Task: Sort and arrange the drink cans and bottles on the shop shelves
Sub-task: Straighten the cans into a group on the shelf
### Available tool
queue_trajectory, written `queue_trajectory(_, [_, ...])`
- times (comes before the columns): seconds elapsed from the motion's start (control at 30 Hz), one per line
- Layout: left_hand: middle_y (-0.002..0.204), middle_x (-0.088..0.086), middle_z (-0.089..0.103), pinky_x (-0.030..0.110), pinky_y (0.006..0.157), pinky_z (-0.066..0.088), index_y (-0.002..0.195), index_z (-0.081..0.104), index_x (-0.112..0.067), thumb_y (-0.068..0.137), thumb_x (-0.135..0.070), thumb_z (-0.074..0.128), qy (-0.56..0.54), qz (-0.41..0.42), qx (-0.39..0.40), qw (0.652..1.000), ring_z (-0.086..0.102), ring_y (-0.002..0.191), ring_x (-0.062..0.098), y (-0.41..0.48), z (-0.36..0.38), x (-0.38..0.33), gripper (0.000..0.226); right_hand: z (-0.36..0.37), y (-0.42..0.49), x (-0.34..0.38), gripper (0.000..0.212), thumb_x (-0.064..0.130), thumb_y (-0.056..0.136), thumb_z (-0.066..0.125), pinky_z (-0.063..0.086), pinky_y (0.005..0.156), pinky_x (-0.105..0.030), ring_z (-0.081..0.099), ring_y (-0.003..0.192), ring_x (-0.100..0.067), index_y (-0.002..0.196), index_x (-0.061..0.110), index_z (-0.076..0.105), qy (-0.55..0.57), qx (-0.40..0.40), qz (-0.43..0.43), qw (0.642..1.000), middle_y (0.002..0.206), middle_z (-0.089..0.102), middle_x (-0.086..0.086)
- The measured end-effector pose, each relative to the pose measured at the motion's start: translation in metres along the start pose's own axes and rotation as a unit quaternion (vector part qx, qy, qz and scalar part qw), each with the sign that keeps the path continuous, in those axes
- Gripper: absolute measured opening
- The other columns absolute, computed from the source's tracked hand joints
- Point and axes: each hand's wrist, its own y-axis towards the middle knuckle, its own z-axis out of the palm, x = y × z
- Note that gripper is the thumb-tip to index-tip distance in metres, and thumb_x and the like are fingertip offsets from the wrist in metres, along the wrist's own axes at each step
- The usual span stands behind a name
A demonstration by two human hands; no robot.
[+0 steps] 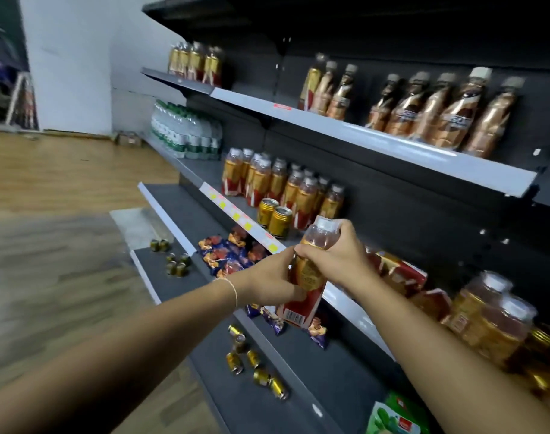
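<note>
Both forearms reach forward from the bottom edge of view and meet on one bottle [309, 278].

**Hands.** My left hand [267, 280] wraps the lower body of the bottle from the left, with its fingers curled round the label. My right hand [333, 255] clasps the shoulder from the right, just under the cap. Both are gripping it; neither is free.

**Position.** The bottle is held in the air just in front of the middle shelf [236, 214], level with that shelf's front edge and not resting on it. Its long axis is tilted, with the cap up and to the right and the base down towards me.

**Governing relation.** The matching bottles [286, 186] stand upright on the middle shelf, further back and to the left of where I hold mine. Two gold cans [273, 217] stand at that shelf's front edge, between my hands and the row. In my judgement the bottle must be brought upright and carried left and back, past the cans. The right hand is nearer the shelf back.

**Materials.**
- Bottle: clear plastic with a white cap and a glossy gold-and-red sleeve, with a barcode near the base.
- Cans: short metal cylinders.
- Middle shelf: dark, matt and flat, with a pale strip carrying yellow tags.
- Below the middle shelf: small cans [254, 364] lying on their sides.
</note>
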Motion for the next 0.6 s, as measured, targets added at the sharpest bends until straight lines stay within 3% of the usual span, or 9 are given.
queue_trajectory(0.2, [0.118, -0.003, 0.059, 0.037, 0.091, 0.055, 0.138, 0.035, -0.023, 0.074, -0.034, 0.078, 0.045, -0.023, -0.062, 0.997, 0.061, 0.106, 0.014, 0.035, -0.044, 0.042, 0.077, 0.056, 0.061, 0.012, 0.076, 0.058, 0.049, 0.079, 0.056, 0.082, -0.037, 0.062, 0.088, -0.005, 0.110, 0.033, 0.042, 0.028, 0.027, -0.049, 0.998, 0.096, 0.062, 0.015])
queue_trajectory(0.37, [0.103, -0.017, 0.052, 0.013, 0.071, 0.042, 0.128, 0.036, -0.028, 0.072, -0.049, 0.079, 0.106, -0.050, -0.121, 0.986, 0.055, 0.095, 0.006, 0.077, -0.078, 0.068, 0.074, 0.097, 0.119, 0.019, 0.071, 0.057, 0.054, 0.078, 0.056, 0.085, -0.041, 0.065, 0.087, -0.007, 0.109, 0.032, 0.041, 0.038, 0.046, -0.062, 0.996, 0.093, 0.066, 0.013])
queue_trajectory(0.6, [0.111, -0.007, 0.057, 0.028, 0.083, 0.051, 0.136, 0.034, -0.025, 0.069, -0.050, 0.082, 0.117, -0.095, -0.175, 0.973, 0.059, 0.102, 0.015, 0.137, -0.113, 0.097, 0.086, 0.132, 0.192, 0.023, 0.074, 0.067, 0.052, 0.070, 0.053, 0.085, -0.039, 0.061, 0.084, -0.003, 0.110, 0.031, 0.041, 0.006, 0.083, -0.087, 0.993, 0.086, 0.061, 0.019])
